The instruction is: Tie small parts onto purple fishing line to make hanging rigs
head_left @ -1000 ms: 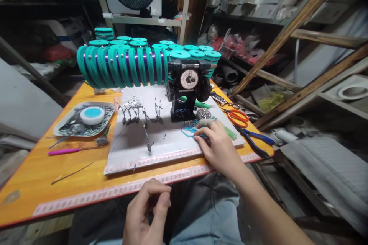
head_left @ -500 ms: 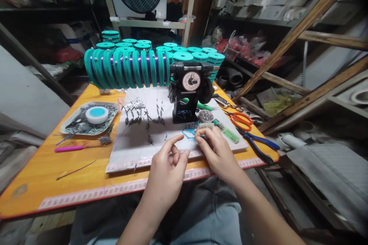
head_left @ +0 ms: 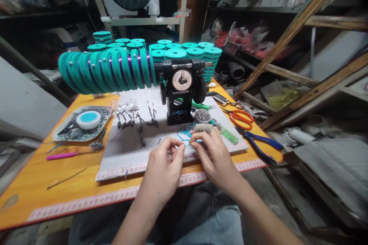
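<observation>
My left hand (head_left: 166,166) is above the front of the white board (head_left: 115,164), thumb and forefinger pinched together. Whatever lies between these fingertips is too small to make out. Close by on its right, my right hand (head_left: 215,157) has curled fingers, with thumb and forefinger brought together; any thin item there cannot be made out. Just beyond the fingertips lie blue strips (head_left: 184,136) on the board. A pale thread spool (head_left: 203,128) sits behind my right hand, beside a clear green tube (head_left: 228,136).
A black winding device (head_left: 181,99) carries a row of teal spools (head_left: 109,69). Near it are a dish of metal beads (head_left: 202,115), orange scissors (head_left: 241,118) and blue-handled pliers (head_left: 263,141). At left are a tray (head_left: 61,136) and a magenta-handled tool (head_left: 61,156).
My left thumb and forefinger have closed into a pinch, and the hands have come nearer each other. The view has shifted slightly, moving the board and device leftward in the picture.
</observation>
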`<control>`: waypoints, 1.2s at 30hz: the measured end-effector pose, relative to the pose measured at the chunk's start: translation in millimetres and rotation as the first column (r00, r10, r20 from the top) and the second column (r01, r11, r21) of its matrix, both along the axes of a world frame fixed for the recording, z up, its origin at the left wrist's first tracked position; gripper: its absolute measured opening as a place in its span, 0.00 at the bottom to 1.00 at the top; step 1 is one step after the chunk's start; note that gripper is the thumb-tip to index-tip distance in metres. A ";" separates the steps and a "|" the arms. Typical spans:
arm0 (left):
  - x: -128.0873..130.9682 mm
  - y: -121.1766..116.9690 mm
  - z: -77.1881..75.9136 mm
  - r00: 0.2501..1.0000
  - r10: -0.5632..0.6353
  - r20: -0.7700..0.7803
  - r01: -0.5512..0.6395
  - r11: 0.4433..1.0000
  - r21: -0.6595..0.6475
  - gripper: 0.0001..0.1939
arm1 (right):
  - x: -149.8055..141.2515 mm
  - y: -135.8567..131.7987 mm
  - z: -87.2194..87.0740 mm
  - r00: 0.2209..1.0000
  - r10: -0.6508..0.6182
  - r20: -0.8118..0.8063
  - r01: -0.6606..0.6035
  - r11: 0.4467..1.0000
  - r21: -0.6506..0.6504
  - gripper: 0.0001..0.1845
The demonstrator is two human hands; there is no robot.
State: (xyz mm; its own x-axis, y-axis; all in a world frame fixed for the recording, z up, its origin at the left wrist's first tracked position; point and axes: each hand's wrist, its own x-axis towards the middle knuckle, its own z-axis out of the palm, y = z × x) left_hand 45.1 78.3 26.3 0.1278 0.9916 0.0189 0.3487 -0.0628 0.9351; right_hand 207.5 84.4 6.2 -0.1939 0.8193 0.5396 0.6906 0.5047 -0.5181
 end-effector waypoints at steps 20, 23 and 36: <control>-0.3 -3.9 -5.3 0.976 0.092 0.197 -0.104 0.993 0.048 0.08 | 0.7 -5.7 3.0 0.992 0.022 -0.126 -0.029 0.998 -0.054 0.08; -2.2 -3.6 -4.6 0.958 0.099 0.268 -0.116 0.992 0.050 0.09 | -11.7 -11.0 4.5 0.930 -0.026 -0.366 -0.048 0.980 -0.191 0.08; -6.1 -2.6 -7.6 0.887 0.184 0.424 -0.169 0.983 -0.073 0.12 | -3.3 -9.9 4.1 0.982 -0.131 -0.136 0.145 0.984 0.099 0.06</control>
State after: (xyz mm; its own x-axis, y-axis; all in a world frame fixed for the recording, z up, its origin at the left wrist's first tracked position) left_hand 39.0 75.7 18.7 -0.0629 0.9980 -0.0012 -0.0823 -0.0040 0.9966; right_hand 204.2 74.4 10.3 -0.0060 0.7688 0.6395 0.6886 0.4669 -0.5548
